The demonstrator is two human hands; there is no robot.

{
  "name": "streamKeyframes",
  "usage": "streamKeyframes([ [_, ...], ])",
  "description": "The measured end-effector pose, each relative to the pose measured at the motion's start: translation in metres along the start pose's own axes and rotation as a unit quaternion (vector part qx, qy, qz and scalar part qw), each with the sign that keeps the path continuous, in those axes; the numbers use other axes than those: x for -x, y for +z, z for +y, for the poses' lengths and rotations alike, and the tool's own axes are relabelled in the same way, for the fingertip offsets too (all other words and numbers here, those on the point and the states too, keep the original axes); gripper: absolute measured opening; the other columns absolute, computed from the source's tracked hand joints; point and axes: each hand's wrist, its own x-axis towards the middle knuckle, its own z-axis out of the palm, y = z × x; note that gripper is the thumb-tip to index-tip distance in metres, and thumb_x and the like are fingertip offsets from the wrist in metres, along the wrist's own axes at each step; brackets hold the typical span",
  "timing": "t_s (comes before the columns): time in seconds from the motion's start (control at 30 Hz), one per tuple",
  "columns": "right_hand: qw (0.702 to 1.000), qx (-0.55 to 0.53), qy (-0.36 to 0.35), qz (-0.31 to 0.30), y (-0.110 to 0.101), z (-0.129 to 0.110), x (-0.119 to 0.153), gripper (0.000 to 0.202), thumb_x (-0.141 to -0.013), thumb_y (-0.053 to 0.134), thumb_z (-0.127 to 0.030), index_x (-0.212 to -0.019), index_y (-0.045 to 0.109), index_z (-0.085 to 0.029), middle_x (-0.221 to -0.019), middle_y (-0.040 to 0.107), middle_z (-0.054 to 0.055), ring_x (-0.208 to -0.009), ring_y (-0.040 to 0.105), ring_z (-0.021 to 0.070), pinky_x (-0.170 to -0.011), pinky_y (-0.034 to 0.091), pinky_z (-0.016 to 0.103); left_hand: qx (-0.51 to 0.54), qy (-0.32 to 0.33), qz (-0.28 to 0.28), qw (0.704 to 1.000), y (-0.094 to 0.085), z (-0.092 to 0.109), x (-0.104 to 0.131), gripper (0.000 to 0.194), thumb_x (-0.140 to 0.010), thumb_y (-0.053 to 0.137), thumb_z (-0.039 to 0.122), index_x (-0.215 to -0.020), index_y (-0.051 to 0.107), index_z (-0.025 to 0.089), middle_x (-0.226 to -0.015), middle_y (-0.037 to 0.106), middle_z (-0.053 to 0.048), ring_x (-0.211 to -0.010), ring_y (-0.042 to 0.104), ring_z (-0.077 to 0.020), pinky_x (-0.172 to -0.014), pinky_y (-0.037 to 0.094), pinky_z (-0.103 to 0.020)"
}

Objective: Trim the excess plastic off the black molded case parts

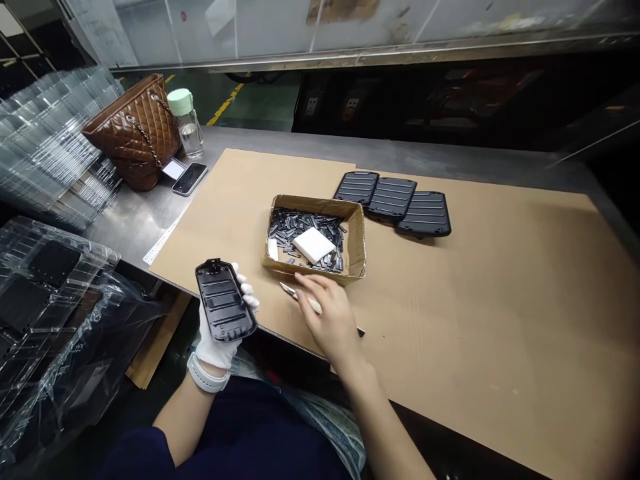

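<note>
My left hand (220, 350), in a white glove, grips a black plastic cover (223, 301) with its ribbed inner side facing up. The cover is raised in front of the table's near edge. Bare and with thumb and fingers apart, my right hand (327, 317) is over a craft knife (289, 290) with a pale handle, part of which it hides. Just beyond the fingers is a cardboard box (357, 247) containing many small black strips (295, 227) and a white block (314, 245). Whether the fingers touch the knife is unclear.
Several black ribbed covers (393, 198) lie overlapping behind the box on the cardboard sheet (475, 313). At the back left are a brown handbag (137, 130), a bottle (189, 123) and a phone (190, 179). Clear plastic trays (50, 133) are stacked at the left.
</note>
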Motion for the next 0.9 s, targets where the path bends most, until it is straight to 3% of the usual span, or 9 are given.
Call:
streamKeyframes([
  [0.1, 0.998, 0.031, 0.051, 0.001, -0.005, 0.014, -0.038, 0.032, -0.089, 0.049, -0.035, -0.114, 0.062, -0.02, -0.115, 0.061, 0.014, -0.11, 0.055, 0.0287, -0.096, 0.042, 0.046, -0.113, 0.044, 0.033, 0.992, -0.004, -0.005, -0.003, 0.018, -0.09, 0.053, 0.026, -0.087, 0.067, 0.015, -0.063, 0.056, 0.001, -0.049, 0.049, -0.0063, -0.043, 0.043, -0.015],
  [0.17, 0.988, 0.09, 0.104, -0.068, -0.004, 0.028, -0.066, 0.036, -0.083, 0.056, -0.039, -0.112, 0.06, -0.017, -0.118, 0.06, 0.016, -0.111, 0.053, 0.0318, -0.096, 0.04, 0.047, -0.214, 0.128, 0.056, 0.967, -0.004, -0.005, -0.004, 0.013, -0.083, 0.065, 0.029, -0.088, 0.068, 0.018, -0.072, 0.061, 0.001, -0.059, 0.055, -0.0087, -0.053, 0.048, -0.017],
  [0.27, 0.964, 0.149, 0.147, -0.167, 0.001, 0.043, -0.096, 0.038, -0.076, 0.062, -0.037, -0.106, 0.058, -0.015, -0.109, 0.064, 0.016, -0.106, 0.056, 0.0332, -0.092, 0.04, 0.044, -0.414, 0.28, 0.066, 0.864, -0.006, 0.001, -0.006, 0.014, -0.071, 0.077, 0.027, -0.081, 0.07, 0.021, -0.075, 0.062, 0.002, -0.068, 0.056, -0.0107, -0.067, 0.048, -0.02],
  [0.37, 0.96, 0.161, 0.148, -0.173, 0.007, 0.049, -0.104, 0.031, -0.075, 0.06, -0.032, -0.101, 0.057, -0.015, -0.104, 0.066, 0.016, -0.102, 0.057, 0.033, -0.088, 0.04, 0.043, -0.555, 0.369, 0.045, 0.744, -0.011, 0.01, -0.01, 0.01, -0.067, 0.079, 0.023, -0.069, 0.069, 0.023, -0.063, 0.055, 0.004, -0.058, 0.048, -0.0105, -0.063, 0.043, -0.021],
  [0.5, 0.961, 0.159, 0.153, -0.165, 0.007, 0.051, -0.097, 0.033, -0.077, 0.057, -0.035, -0.103, 0.055, -0.015, -0.104, 0.065, 0.017, -0.103, 0.058, 0.0332, -0.089, 0.041, 0.044, -0.616, 0.389, 0.013, 0.685, -0.017, 0.014, -0.012, 0.006, -0.071, 0.075, 0.021, -0.074, 0.072, 0.025, -0.064, 0.054, 0.002, -0.057, 0.045, -0.0121, -0.061, 0.039, -0.024],
  [0.6, 0.962, 0.157, 0.156, -0.158, 0.008, 0.051, -0.095, 0.034, -0.077, 0.057, -0.034, -0.105, 0.055, -0.015, -0.104, 0.066, 0.017, -0.105, 0.058, 0.0335, -0.091, 0.041, 0.045, -0.591, 0.365, 0.016, 0.719, -0.016, 0.013, -0.01, 0.008, -0.068, 0.077, 0.021, -0.073, 0.073, 0.025, -0.065, 0.055, 0.001, -0.058, 0.046, -0.0132, -0.063, 0.04, -0.025],
  [0.7, 0.967, 0.151, 0.152, -0.137, 0.007, 0.047, -0.099, 0.036, -0.08, 0.054, -0.036, -0.107, 0.055, -0.014, -0.111, 0.064, 0.018, -0.111, 0.055, 0.0345, -0.095, 0.038, 0.049, -0.449, 0.284, 0.042, 0.846, -0.012, 0.015, -0.008, 0.012, -0.067, 0.08, 0.027, -0.067, 0.069, 0.021, -0.063, 0.055, 0.001, -0.058, 0.048, -0.0121, -0.062, 0.042, -0.024],
  [0.8, 0.986, 0.095, 0.12, -0.064, -0.003, 0.038, -0.092, 0.038, -0.084, 0.05, -0.04, -0.111, 0.056, -0.015, -0.122, 0.06, 0.019, -0.12, 0.05, 0.0355, -0.1, 0.035, 0.053, -0.235, 0.137, 0.032, 0.962, -0.009, 0.023, -0.005, 0.034, -0.082, 0.061, 0.047, -0.064, 0.058, 0.019, -0.053, 0.046, 0.004, -0.045, 0.042, -0.0087, -0.045, 0.038, -0.022],
  [0.9, 0.992, 0.024, 0.124, 0.03, -0.035, 0.028, -0.057, 0.044, -0.088, 0.05, -0.045, -0.124, 0.052, -0.019, -0.128, 0.056, 0.019, -0.123, 0.049, 0.0332, -0.101, 0.037, 0.051, -0.093, 0.087, -0.011, 0.992, -0.008, 0.031, -0.003, 0.041, -0.09, 0.046, 0.051, -0.063, 0.043, 0.021, -0.048, 0.025, 0.009, -0.035, 0.019, -0.0052, -0.032, 0.022, -0.017],
])
